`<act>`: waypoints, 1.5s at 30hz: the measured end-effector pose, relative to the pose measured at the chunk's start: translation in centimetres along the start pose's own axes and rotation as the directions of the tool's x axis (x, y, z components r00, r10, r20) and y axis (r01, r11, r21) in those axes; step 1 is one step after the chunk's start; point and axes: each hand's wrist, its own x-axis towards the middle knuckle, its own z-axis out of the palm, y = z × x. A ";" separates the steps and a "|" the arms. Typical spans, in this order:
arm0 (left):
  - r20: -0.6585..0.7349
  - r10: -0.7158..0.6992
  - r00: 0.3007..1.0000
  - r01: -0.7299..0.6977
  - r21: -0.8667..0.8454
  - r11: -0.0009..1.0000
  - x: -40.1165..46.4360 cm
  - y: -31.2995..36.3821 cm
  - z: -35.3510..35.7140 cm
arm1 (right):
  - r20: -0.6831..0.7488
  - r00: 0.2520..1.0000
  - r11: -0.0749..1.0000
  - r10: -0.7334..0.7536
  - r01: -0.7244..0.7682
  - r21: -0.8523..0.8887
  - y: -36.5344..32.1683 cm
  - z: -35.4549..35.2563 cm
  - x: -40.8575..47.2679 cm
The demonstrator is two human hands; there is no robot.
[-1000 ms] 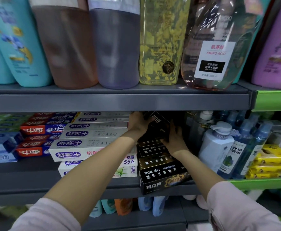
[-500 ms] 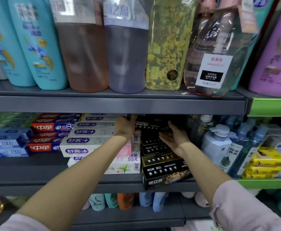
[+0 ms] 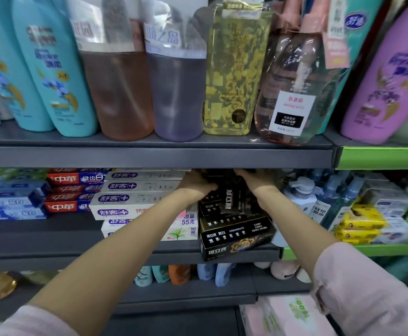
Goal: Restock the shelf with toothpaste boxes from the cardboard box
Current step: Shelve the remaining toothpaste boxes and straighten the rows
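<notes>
White toothpaste boxes (image 3: 135, 204) stacked left on shelf (image 3: 149, 257). Left hand (image 3: 195, 184) and right hand (image 3: 258, 180) grasp black toothpaste box (image 3: 232, 197) from either side – held tilted (printed text reads sideways) atop black stack (image 3: 237, 236), under upper shelf edge. Pump bottle (image 3: 300, 197) just right.

black toothpaste box (image 3: 234, 200) tilted on end atop stacked black toothpaste boxes (image 3: 237, 236) on grey shelf (image 3: 125, 253).
</notes>
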 end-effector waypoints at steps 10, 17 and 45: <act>0.393 0.006 0.920 0.149 -0.362 0.920 -0.9 -1.4 1.2 | 0.118 0.987 0.971 0.107 -0.129 0.199 -0.1 0.7 -0.6; 0.489 0.073 0.869 0.378 -0.752 0.540 -1.4 -2.8 -0.9 | 0.212 0.972 0.904 0.101 -0.179 0.388 2.4 -0.1 -0.8; 0.026 0.319 0.947 -0.312 0.308 0.899 4.2 -2.2 1.2 | 0.050 0.998 0.999 0.027 -0.030 0.046 3.0 2.4 2.2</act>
